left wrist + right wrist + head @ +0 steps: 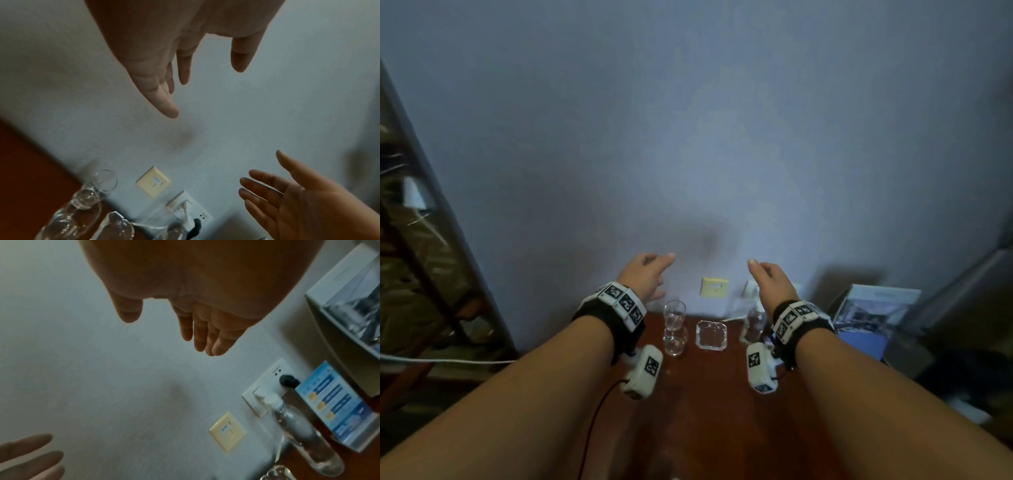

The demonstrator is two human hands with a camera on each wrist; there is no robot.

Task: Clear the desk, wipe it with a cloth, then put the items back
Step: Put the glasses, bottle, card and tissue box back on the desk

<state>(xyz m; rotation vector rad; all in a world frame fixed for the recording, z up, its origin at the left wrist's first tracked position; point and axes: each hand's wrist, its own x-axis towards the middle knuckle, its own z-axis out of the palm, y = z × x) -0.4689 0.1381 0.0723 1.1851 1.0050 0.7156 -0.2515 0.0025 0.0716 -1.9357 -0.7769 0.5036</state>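
Note:
Both my hands are raised in front of the wall, above the back of the dark wooden desk (709, 394). My left hand (659, 274) (205, 91) hangs over two clear glasses (674, 310) (674, 341) with straight fingers and holds nothing. My right hand (760, 277) (170, 335) is also spread and empty, above a clear water bottle (753, 323) (304, 439). A square glass ashtray (711, 335) (115, 227) sits between glasses and bottle. No cloth is in view.
A blue printed card (859, 342) (333, 402) and a grey box (876, 308) stand at the desk's right. On the wall behind are a yellowish switch plate (714, 287) and a white socket (265, 389) with a black plug. A white cord (448, 360) runs at left.

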